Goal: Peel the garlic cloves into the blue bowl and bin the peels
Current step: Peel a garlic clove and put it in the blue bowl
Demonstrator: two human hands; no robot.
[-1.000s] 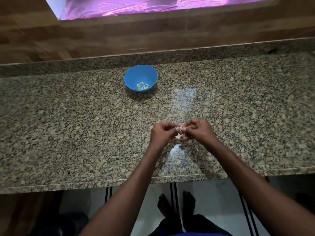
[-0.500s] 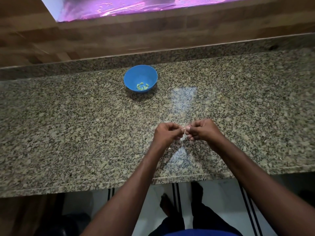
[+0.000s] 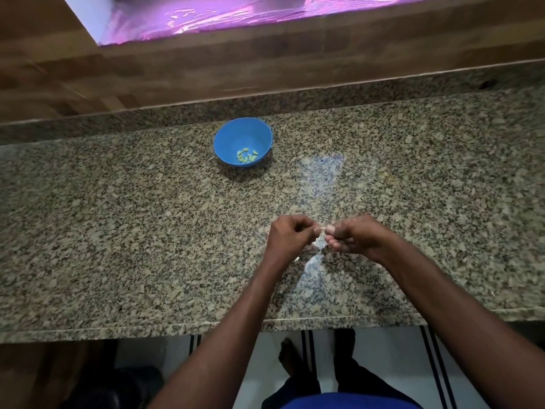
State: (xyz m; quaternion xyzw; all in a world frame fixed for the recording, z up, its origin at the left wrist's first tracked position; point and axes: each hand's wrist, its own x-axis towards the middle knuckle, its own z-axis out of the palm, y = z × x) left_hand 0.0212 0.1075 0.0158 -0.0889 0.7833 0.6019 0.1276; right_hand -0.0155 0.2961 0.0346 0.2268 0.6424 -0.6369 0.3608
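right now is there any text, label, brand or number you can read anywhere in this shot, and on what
None. The blue bowl is plain, the granite counter bears no print, the purple foil shows no writing, and nothing legible sits between the left hand and right hand.

I count one blue bowl [image 3: 242, 144] on the bench [image 3: 118, 231]. Inside it lies a small heap of peeled cloves [image 3: 247, 155], perhaps eight, but they overlap and I cannot count them exactly. I see two hands, the left hand [image 3: 290, 236] and the right hand [image 3: 358, 236].
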